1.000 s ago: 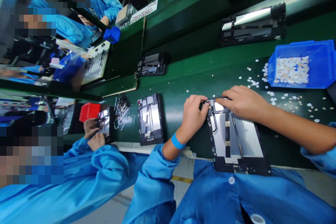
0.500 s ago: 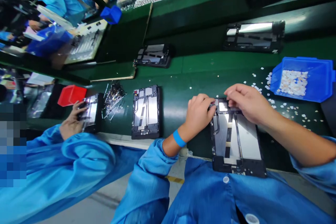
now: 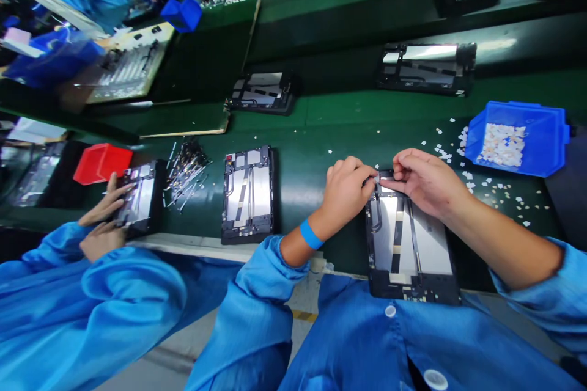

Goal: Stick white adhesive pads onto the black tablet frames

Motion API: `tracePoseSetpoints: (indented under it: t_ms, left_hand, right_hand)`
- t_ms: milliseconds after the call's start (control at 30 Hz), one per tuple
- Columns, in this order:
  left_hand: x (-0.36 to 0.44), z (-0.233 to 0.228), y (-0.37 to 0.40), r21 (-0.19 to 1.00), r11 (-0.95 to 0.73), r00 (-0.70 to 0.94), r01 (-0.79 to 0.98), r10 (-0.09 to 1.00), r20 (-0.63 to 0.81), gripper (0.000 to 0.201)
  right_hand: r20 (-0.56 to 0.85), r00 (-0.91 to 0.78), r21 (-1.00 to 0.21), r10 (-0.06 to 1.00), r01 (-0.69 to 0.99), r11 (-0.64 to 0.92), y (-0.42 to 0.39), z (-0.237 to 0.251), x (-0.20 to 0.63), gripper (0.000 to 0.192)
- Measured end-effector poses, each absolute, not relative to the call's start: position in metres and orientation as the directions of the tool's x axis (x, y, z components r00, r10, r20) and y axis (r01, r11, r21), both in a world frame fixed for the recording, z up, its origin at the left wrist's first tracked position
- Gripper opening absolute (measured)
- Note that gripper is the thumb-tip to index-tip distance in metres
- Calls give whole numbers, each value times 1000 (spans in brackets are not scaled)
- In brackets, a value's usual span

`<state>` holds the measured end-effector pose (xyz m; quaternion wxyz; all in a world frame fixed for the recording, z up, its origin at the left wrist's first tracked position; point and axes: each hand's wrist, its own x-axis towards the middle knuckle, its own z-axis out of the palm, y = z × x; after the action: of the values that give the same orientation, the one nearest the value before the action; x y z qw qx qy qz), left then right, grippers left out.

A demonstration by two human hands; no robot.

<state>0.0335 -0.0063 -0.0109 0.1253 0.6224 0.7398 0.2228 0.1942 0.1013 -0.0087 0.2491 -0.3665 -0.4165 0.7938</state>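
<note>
Head view: an open tablet frame (image 3: 413,244) lies on the green worktop (image 3: 321,159) at its near edge, right in front of the person. Both hands meet at the frame's far end. The left hand (image 3: 342,192) is curled, its fingers (image 3: 362,178) pressed together on the top left corner. The right hand (image 3: 424,183) comes in from the other side, thumb and forefinger pinching a small pale piece (image 3: 384,178) at the top edge. A blue bin (image 3: 545,140) of white bits stands to the right, with loose bits scattered near it. Another frame (image 3: 248,194) lies to the left, beside a co-worker's hands (image 3: 103,220) on a third frame (image 3: 137,195)
</note>
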Motion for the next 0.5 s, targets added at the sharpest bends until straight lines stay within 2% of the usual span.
tracePoseSetpoints:
  t_ms: [167, 267, 400, 467, 500]
  left_hand:
    - [33, -6, -9, 395, 80, -129, 915, 987, 100, 15]
    - [32, -3, -7, 350, 44, -83, 936, 992, 97, 13]
    - [29, -3, 0, 377, 59, -91, 924, 993, 69, 13]
    - [27, -4, 2, 406, 71, -101, 911, 993, 54, 13]
    - [26, -4, 3, 418, 73, -103, 905, 993, 50, 13]
  right_hand:
    - [-342, -647, -870, 682, -57, -490, 108, -17, 196, 13]
    - [-282, -662, -921, 694, -17, -390, 110, -22, 195, 15]
    - [-221, -658, -955, 720, -4, -296, 110, -23, 198, 16]
    - [-178, -629, -983, 757, 74, -170, 109, -22, 202, 14]
    - [-115, -626, -989, 771, 145, -30, 109, -21, 205, 13]
